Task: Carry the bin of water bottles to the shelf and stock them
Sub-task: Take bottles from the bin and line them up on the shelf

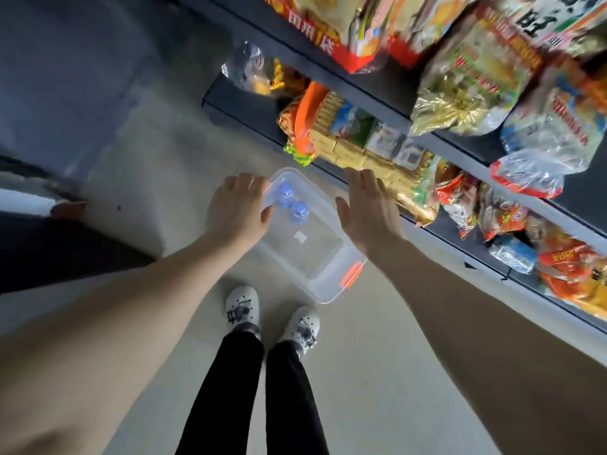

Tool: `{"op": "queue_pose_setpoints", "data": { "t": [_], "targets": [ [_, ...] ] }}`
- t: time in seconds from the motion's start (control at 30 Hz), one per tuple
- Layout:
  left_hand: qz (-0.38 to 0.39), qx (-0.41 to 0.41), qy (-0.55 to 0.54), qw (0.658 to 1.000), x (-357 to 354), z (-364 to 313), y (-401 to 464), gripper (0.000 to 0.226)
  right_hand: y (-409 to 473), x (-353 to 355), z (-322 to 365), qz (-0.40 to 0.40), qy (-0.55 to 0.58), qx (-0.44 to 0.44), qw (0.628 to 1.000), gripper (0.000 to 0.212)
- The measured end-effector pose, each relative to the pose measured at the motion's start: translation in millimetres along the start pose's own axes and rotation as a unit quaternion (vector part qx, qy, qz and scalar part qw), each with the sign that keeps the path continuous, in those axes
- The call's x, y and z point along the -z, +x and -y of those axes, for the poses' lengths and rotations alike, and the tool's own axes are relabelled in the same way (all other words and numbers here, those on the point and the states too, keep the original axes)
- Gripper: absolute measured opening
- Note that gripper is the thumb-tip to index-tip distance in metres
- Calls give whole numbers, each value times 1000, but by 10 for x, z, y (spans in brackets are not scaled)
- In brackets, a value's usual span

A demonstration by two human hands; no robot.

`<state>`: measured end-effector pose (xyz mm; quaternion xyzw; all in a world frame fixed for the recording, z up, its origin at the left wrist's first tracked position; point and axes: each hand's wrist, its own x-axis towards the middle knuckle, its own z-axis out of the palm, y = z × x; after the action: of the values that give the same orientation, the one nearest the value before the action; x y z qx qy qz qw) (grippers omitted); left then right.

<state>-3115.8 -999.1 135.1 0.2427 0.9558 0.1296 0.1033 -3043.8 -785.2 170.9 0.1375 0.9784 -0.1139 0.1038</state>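
A clear plastic bin point(325, 257) with orange latches lies on the pale floor just in front of my feet. Two water bottles point(292, 201) with blue caps stand upright in its far left corner. My left hand point(238, 208) hovers over the bin's left side with fingers loosely bent, close to the rim; contact is unclear. My right hand point(368, 211) is spread flat above the bin's right side, fingers straight, holding nothing. The dark shelf point(427, 139) runs along the right, directly beyond the bin.
The shelf tiers are packed with snack bags point(473, 77) and noodle packs point(354, 146). My white shoes point(272, 313) stand just behind the bin. A dark cabinet point(65, 77) is at the left, with another person's foot point(67, 210) nearby.
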Motion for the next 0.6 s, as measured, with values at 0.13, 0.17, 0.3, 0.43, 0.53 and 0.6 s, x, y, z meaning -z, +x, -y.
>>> {"op": "queue_pose_setpoints", "data": {
  "t": [0.13,0.17,0.3,0.43,0.53,0.6],
  "targets": [
    [54,11,7,998,-861,236,-83,50,181,-846,-151,40,19,-9,999,44],
    [62,12,7,998,-1076,289,-92,50,224,-1046,-192,51,15,-9,999,45],
    [100,7,7,995,-1896,473,-123,50,395,-1796,-351,92,4,-7,996,48],
    [130,-3,-2,992,-2583,602,-126,49,545,-2480,-496,128,0,-18,992,50],
    [132,-26,26,991,-3003,734,-79,47,663,-2913,-564,143,18,-36,989,54],
    [125,-40,50,990,-3209,825,-48,43,756,-3159,-590,146,31,-54,987,55]
  ]
}}
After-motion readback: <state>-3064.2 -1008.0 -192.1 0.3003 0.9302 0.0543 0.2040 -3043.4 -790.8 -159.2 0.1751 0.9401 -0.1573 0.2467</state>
